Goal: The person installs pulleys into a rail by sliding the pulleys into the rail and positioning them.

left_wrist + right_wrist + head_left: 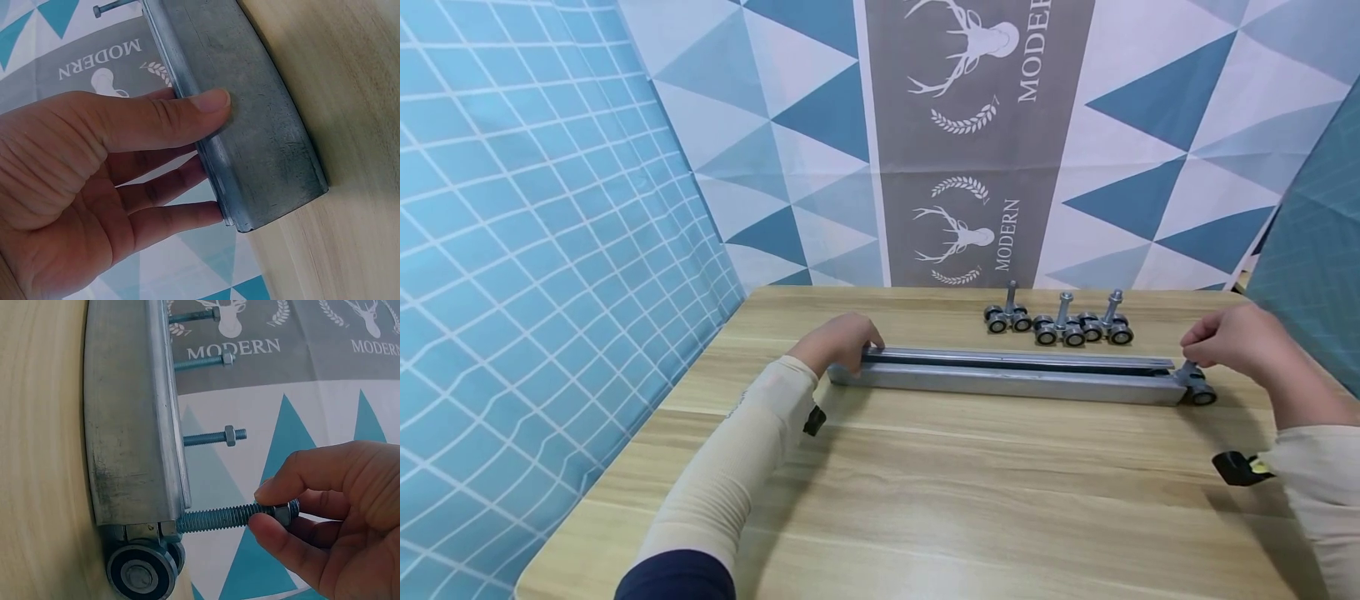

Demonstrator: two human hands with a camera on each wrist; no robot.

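Observation:
A grey metal channel rail (pixel 1000 379) lies lengthwise on the table, its slot facing up. Near its left end my left hand (pixel 844 340) grips it, thumb on the side wall and fingers at the slotted edge, as the left wrist view shows. At the other end my right hand (pixel 1243 343) pinches the threaded bolt (pixel 219 517) of a roller trolley by its nut end. The trolley's wheels (pixel 140 572) stick out past the rail's end, while its inner part is hidden inside the channel.
Behind the rail stand three more roller trolleys (pixel 1060 323), bolts upright. The wooden table (pixel 970 500) meets a patterned cloth (pixel 962 167) at the back and a blue checked cloth (pixel 535 250) on the left.

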